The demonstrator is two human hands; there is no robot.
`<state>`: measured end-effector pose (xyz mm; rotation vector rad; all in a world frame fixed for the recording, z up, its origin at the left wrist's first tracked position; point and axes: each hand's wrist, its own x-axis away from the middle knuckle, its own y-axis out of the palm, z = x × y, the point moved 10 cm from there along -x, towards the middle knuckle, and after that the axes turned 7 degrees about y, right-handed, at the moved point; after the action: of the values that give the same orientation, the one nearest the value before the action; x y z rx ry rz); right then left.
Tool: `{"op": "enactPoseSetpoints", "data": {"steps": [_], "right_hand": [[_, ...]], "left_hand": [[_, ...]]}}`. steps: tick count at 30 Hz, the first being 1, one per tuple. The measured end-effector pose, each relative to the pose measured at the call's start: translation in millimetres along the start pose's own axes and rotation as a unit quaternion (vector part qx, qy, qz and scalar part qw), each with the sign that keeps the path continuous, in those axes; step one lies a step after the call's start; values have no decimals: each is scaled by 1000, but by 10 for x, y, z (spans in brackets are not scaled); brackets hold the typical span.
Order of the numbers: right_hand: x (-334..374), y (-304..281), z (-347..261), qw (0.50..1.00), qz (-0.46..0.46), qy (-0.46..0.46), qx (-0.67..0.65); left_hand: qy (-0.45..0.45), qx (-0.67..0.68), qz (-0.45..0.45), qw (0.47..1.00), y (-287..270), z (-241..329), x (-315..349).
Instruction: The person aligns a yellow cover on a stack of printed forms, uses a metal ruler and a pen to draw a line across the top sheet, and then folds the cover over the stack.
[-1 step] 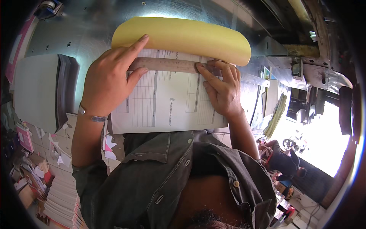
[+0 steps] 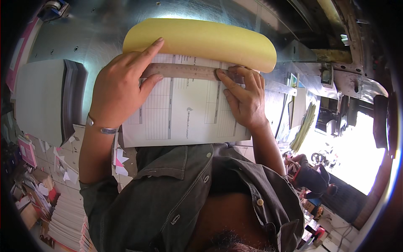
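Likely aligning ruler (image 2: pixel 184 71) on printed paper (image 2: pixel 195 103) with left hand (image 2: pixel 119 84) spread and right hand (image 2: pixel 248 96) bent over ruler, can't tell if gripping; next, keep ruler straight

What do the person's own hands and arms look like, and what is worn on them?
The left hand and right hand wear no gloves. A silver-coloured metal bracelet sits on the left wrist; none shows on the right. A dark grey-green sleeve leaves the left forearm bare.
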<state>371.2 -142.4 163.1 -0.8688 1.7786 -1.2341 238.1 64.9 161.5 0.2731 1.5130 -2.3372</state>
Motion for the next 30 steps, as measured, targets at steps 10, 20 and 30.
{"op": "enactPoseSetpoints", "data": {"steps": [10, 20, 30], "right_hand": [[2, -3, -2, 1000, 5, -4, 3], [18, -12, 16, 1000, 17, -5, -10], [32, -16, 31, 1000, 18, -7, -19]], "left_hand": [[-6, 0, 1, 1000, 9, -8, -1], [-13, -8, -8, 1000, 26, -19, 13], [-1, 2, 11, 1000, -5, 11, -2]]}}
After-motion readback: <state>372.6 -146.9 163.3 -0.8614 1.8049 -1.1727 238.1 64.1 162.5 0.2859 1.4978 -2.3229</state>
